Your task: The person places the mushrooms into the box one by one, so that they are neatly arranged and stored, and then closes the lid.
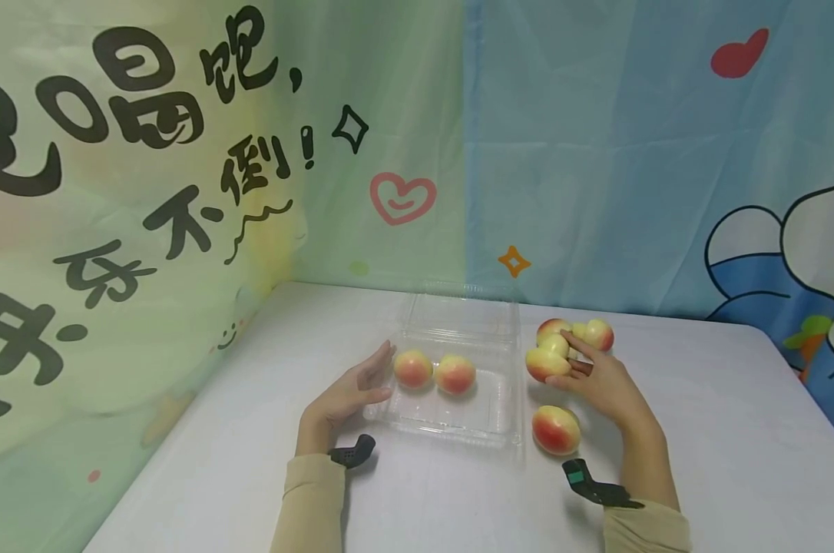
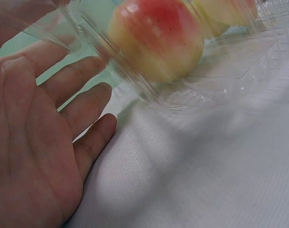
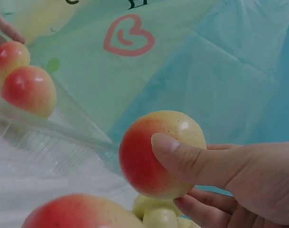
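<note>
My right hand (image 1: 600, 384) pinches a red-and-yellow peach (image 3: 144, 156) between thumb and fingers, to the right of a clear plastic clamshell box (image 1: 489, 403). Two more peaches, a left one (image 1: 413, 369) and a right one (image 1: 455, 375), sit side by side in the box. At the box's left wall is my left hand (image 2: 35, 137), palm toward the box and fingers extended, with nothing gripped. Another peach (image 1: 556, 430) lies on the table, nearer to me than the held one.
Behind the held peach is a cluster of fruit, with a red-and-yellow one (image 1: 600, 335) at its right end. The box's lid (image 1: 461, 315) lies open toward the back. A printed curtain (image 1: 562, 153) hangs behind the white table (image 1: 451, 499).
</note>
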{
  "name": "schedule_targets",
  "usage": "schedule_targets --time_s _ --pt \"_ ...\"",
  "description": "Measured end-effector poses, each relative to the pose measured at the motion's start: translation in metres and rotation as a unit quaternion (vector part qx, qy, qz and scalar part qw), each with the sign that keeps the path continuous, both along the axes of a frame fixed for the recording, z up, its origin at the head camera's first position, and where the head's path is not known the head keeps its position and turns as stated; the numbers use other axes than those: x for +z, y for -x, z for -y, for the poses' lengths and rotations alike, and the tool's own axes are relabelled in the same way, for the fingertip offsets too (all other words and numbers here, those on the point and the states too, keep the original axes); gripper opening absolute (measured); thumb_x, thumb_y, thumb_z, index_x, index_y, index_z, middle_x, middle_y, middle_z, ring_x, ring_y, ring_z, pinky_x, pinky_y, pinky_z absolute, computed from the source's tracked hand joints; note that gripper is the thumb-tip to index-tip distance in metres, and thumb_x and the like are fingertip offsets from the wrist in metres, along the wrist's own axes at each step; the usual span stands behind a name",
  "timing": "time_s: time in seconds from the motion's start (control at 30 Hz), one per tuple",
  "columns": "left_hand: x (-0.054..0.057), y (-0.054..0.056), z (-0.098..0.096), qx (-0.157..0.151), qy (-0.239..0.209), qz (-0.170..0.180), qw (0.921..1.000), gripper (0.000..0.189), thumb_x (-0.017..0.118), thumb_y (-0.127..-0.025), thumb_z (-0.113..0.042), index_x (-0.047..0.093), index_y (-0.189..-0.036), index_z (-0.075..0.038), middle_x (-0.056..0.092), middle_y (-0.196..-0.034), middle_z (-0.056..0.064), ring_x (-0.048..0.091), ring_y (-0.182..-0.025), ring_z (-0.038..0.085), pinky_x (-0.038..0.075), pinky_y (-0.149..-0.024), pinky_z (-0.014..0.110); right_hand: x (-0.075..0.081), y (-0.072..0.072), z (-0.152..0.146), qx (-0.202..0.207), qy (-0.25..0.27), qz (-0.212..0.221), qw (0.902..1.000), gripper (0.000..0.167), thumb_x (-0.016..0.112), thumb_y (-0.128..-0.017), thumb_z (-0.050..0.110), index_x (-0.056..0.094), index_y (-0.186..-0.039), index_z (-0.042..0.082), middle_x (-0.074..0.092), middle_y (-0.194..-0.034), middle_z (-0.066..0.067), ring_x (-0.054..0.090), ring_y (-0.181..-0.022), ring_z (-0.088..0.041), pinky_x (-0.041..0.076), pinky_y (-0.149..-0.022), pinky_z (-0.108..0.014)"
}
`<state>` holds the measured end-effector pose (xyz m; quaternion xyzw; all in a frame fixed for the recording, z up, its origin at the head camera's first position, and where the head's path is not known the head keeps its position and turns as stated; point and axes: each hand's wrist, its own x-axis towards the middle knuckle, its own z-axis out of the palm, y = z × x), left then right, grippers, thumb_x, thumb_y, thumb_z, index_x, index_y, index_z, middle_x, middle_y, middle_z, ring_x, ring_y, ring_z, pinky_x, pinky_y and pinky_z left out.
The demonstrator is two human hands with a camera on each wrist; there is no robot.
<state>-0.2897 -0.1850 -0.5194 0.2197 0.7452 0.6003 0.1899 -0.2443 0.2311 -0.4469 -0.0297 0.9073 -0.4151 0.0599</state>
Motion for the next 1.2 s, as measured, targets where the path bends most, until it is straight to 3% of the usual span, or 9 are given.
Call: schedule_targets --time_s 0.2,0.37,0.5,0.73,0.93,1.2 --pt "-0.001 0.002 0.0 -0.001 -0.008 0.0 1.0 0.086 0.065 -0.087 -0.006 0.011 -0.154 -0.016 0.013 -0.16 -0.003 0.009 -0.148 0.013 0.006 -0.121 0.037 0.007 -0.001 0.004 0.012 0.01 -0.018 0.9997 0.094 0.071 -0.078 0.051 0.023 -0.152 0.02 0.032 -0.151 -0.022 0.046 -0.129 -0.039 0.041 -0.104 -0.05" --pt "0.001 0.001 -0.001 0.008 0.001 0.003 1.0 0.087 0.066 -0.086 -0.008 0.011 -0.154 -0.017 0.014 -0.16 -0.005 0.009 -0.148 0.012 0.007 -0.121 0.036 0.01 0.001 0.009 0.037 0.041 -0.029 0.998 0.093 0.073 -0.08 0.043 0.023 -0.152 0.012 0.03 -0.151 -0.022 0.046 -0.129 -0.04 0.044 -0.1 -0.044" --pt "0.002 0.0 -0.002 0.011 0.002 0.005 0.9999 0.088 0.067 -0.086 -0.009 0.011 -0.154 -0.016 0.014 -0.16 -0.006 0.011 -0.148 0.011 0.008 -0.121 0.036 0.008 0.002 0.014 0.05 0.057 -0.034 0.9965 0.091 0.074 -0.08 0.037 0.024 -0.151 0.007 0.029 -0.151 -0.024 0.046 -0.129 -0.042 0.043 -0.1 -0.044" --pt "0.002 -0.001 -0.001 -0.001 -0.011 0.005 0.9999 0.087 0.066 -0.086 -0.007 0.011 -0.154 -0.016 0.014 -0.16 -0.004 0.01 -0.148 0.012 0.008 -0.121 0.035 0.0 0.006 0.023 0.059 0.066 -0.038 0.9954 0.088 0.075 -0.079 0.038 0.029 -0.15 0.012 0.032 -0.15 -0.021 0.047 -0.129 -0.04 0.044 -0.101 -0.045" --pt "0.002 -0.001 -0.001 -0.006 -0.007 -0.001 1.0 0.087 0.065 -0.086 -0.006 0.011 -0.154 -0.017 0.013 -0.16 -0.003 0.009 -0.148 0.011 0.007 -0.121 0.035 -0.006 0.01 0.035 0.066 0.086 -0.049 0.9929 0.085 0.077 -0.078 0.029 0.032 -0.148 0.009 0.032 -0.149 -0.019 0.049 -0.126 -0.04 0.045 -0.1 -0.044" --pt "0.003 -0.002 -0.001 -0.009 -0.011 -0.002 0.9999 0.087 0.065 -0.086 -0.006 0.011 -0.154 -0.017 0.014 -0.16 -0.002 0.009 -0.148 0.012 0.007 -0.121 0.035 -0.007 0.011 0.052 0.068 0.07 -0.054 0.9938 0.084 0.078 -0.077 0.022 0.034 -0.147 0.009 0.034 -0.15 -0.018 0.052 -0.123 -0.039 0.048 -0.099 -0.044"
